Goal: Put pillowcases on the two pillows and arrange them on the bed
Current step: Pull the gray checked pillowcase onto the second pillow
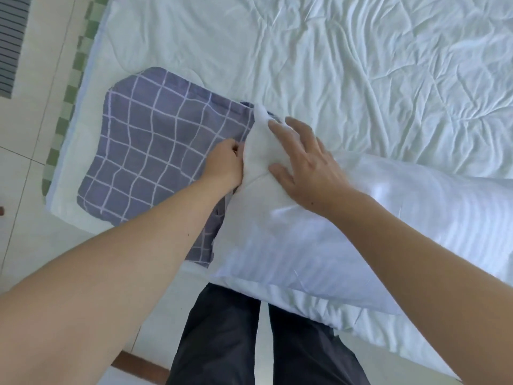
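A purple pillowcase with a white grid [144, 151] lies flat near the left edge of the bed. A white pillow [347, 240] lies across the bed's near edge, and its left end reaches the pillowcase's opening. My left hand [224, 165] grips the pillowcase edge at that opening, fingers curled and partly hidden by the pillow. My right hand [302, 162] presses on the pillow's end with spread fingers. I see only this one pillow and one pillowcase.
The bed carries a wrinkled white sheet [361, 65] that fills most of the view. A green checked under-sheet edge [70, 87] shows along the bed's left side. Tiled floor [25, 162] lies to the left. My legs in dark trousers [263, 334] stand at the near edge.
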